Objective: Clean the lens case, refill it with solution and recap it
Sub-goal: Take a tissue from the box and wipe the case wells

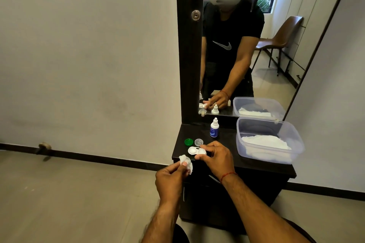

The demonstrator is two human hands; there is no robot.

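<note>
**A:** While the lens case (192, 150) lay near the front edge of the dresser top (227, 144), which hand was nearer it?

**B:** The right hand (217, 158). It came in from the case's right and pinched the right-hand well between thumb and forefinger. The case's long axis ran left to right, so the uncovered left well faced the other hand.

**A:** And the left hand (171, 179)?

**B:** It was raised just off the dresser's front edge, fingers curled around a crumpled tissue (186, 161). The wad sat just beside the case, down and to its left, not touching as far as I could tell.

**A:** So the wipe would travel up and rightward?

**B:** That was my reading: a short push into the open well while the right hand steadied the case. The green cap (188, 141) and clear cap (198, 142) lay just behind it, both off, with the solution bottle (214, 129) upright farther back.
</note>
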